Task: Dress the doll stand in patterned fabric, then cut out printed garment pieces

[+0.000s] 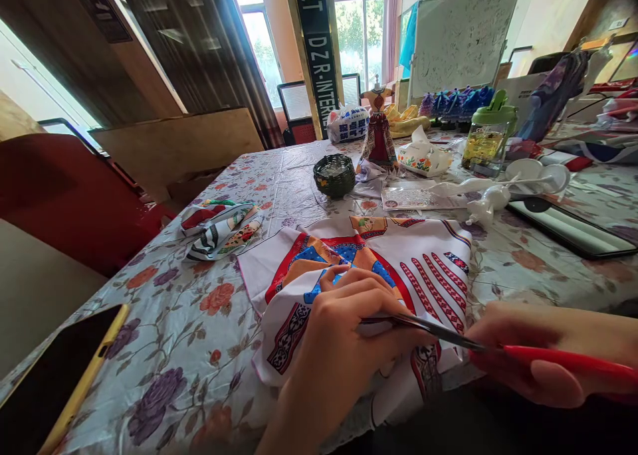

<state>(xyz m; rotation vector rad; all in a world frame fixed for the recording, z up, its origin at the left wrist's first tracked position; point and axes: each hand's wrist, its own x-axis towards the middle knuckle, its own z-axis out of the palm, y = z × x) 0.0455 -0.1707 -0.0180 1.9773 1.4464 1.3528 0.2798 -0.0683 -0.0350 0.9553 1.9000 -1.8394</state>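
Note:
A white printed fabric piece [438,242] with red, blue and orange patterns lies crumpled on the table before me. My left hand [353,309] is closed on its near part, fingers pinching the cloth. In my right hand [538,368] are red-handled scissors [438,329]. Their blades point left and reach the cloth beside my left thumb; the tips are hidden behind the left hand. Part of the fabric hangs over the near table edge.
Left of the cloth are fabric scraps [224,229] and a yellow-cased phone [74,375]. Beyond stand a dark woven basket [334,175], a dressed doll figure [379,136], a tissue pack [423,157] and a green-lidded bottle [488,136]. Another phone [573,226] lies at right.

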